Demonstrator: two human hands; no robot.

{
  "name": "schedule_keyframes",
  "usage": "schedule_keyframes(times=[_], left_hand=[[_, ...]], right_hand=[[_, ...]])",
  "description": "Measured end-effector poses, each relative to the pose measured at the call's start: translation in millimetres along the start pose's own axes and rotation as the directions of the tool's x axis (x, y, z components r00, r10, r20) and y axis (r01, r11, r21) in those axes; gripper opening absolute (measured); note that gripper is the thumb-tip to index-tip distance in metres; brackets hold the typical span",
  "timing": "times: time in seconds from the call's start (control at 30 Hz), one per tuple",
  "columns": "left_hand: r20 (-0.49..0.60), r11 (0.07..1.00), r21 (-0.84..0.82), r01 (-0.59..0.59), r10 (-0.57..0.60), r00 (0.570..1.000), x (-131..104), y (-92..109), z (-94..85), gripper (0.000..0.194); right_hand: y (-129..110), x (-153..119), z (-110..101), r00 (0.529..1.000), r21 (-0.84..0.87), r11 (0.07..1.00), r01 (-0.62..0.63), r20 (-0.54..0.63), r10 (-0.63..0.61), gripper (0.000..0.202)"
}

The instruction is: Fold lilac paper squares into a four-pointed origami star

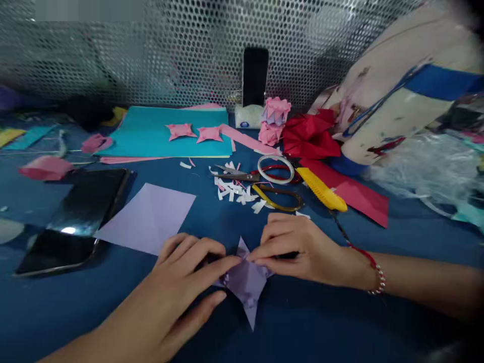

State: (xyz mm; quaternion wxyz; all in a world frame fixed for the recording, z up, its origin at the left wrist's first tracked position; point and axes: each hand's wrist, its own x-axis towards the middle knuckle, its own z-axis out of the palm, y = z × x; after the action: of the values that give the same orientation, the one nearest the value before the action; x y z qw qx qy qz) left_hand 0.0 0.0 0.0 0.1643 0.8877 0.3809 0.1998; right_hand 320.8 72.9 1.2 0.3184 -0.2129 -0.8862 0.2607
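Observation:
A folded lilac paper star (247,280) with pointed corners lies on the dark blue tabletop in front of me. My left hand (192,275) is at its left side, index fingertip pressed on the upper part and thumb standing apart below; the other fingers curl beside it. From the right, my right hand (298,247) pinches the upper right edge, thumb and index finger together. The two hands' fingertips almost meet near the top point. What lies under the left fingers is partly hidden. Up to the left is a flat, creased lilac paper sheet (151,217).
Scissors (245,176), a white ring (260,169), a yellow cutter (321,189) and paper scraps (236,191) lie beyond my hands. Phones (91,201) are at left. Blue sheets (151,133) bear pink folded pieces (209,134). A bottle (401,121) leans at right.

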Motion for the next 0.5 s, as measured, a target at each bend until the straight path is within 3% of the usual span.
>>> schedule_keyframes(times=[0.17,0.33,0.5], left_hand=[[-0.014,0.993,0.102,-0.060,0.062,0.998,2,-6,-1.6,0.045],[-0.043,0.958,0.190,-0.214,0.226,0.973,6,-16,-1.4,0.046],[-0.019,0.952,0.168,-0.255,0.261,0.965,8,-20,-2.5,0.043]], right_hand=[[-1,-3,2,1.000,-0.025,0.999,-0.021,0.013,0.022,0.026],[-2,-2,1,0.994,-0.142,0.984,0.103,0.033,-0.100,0.032],[2,0,-4,0.983,-0.170,0.970,0.173,0.088,-0.160,0.033]])
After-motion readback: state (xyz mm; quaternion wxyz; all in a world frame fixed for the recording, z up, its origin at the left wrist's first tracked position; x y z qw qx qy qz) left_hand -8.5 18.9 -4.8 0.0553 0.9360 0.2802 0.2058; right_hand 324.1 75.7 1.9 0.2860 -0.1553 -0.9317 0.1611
